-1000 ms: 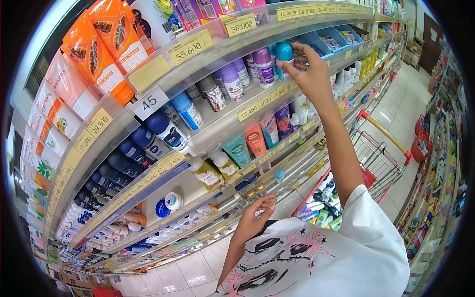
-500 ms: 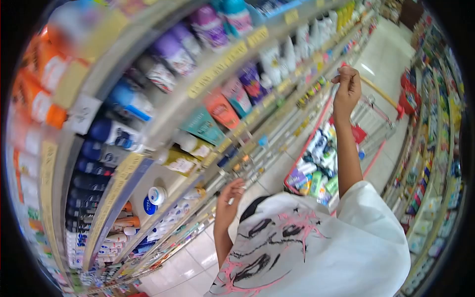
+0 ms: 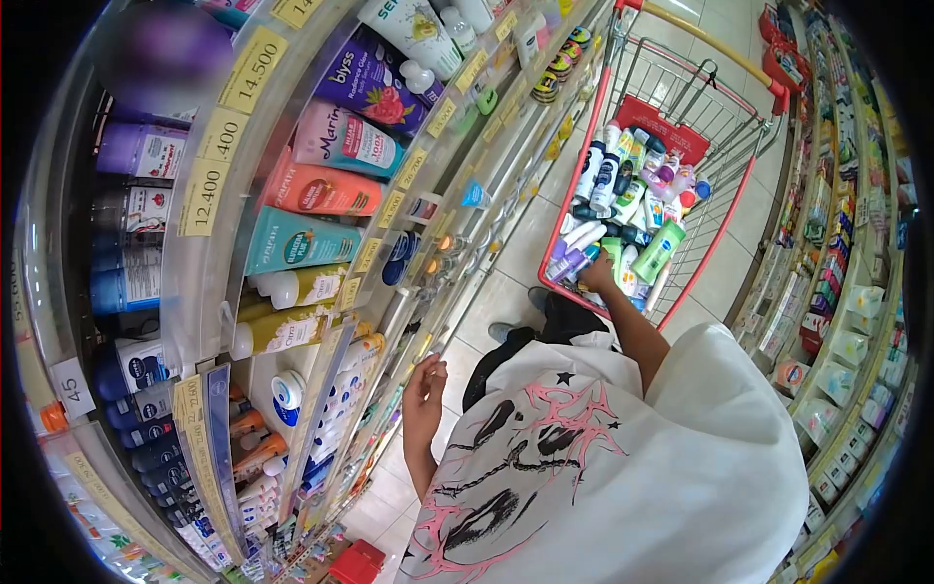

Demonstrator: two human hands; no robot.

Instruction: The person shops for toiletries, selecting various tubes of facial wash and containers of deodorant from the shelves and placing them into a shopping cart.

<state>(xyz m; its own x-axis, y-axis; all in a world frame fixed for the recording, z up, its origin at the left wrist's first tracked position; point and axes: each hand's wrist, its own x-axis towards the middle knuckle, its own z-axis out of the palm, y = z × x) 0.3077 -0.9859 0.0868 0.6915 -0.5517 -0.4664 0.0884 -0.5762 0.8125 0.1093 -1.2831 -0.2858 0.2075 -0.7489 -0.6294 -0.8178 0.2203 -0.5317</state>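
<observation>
My right hand [image 3: 596, 273] reaches down into the near end of the shopping cart [image 3: 697, 275], among the piled toiletries. Its fingers are bent beside a teal-capped bottle [image 3: 590, 254]; what they hold, if anything, is hidden. Close to it lie a light green bottle [image 3: 660, 251], white tubes [image 3: 582, 237] and a dark blue roll-on bottle [image 3: 603, 182]. My left hand [image 3: 424, 394] hangs by the shelf edge, loosely curled with its fingers a little apart and nothing visible in it. Nearest it are the lower shelves [image 3: 384, 336].
On the left, shelves carry papaya tubes [image 3: 326, 190], a purple Blyss tube [image 3: 375, 86], dark blue bottles [image 3: 136, 365] and a white-lidded jar [image 3: 288, 390], behind price strips [image 3: 206, 170]. Stocked shelves [image 3: 827, 321] line the right. A red basket [image 3: 358, 562] sits on the floor behind.
My right hand has gone from raised near the cart's handle down into the cart among the bottles. My left hand has shifted slightly left and down in view. The view has turned and steadied.
</observation>
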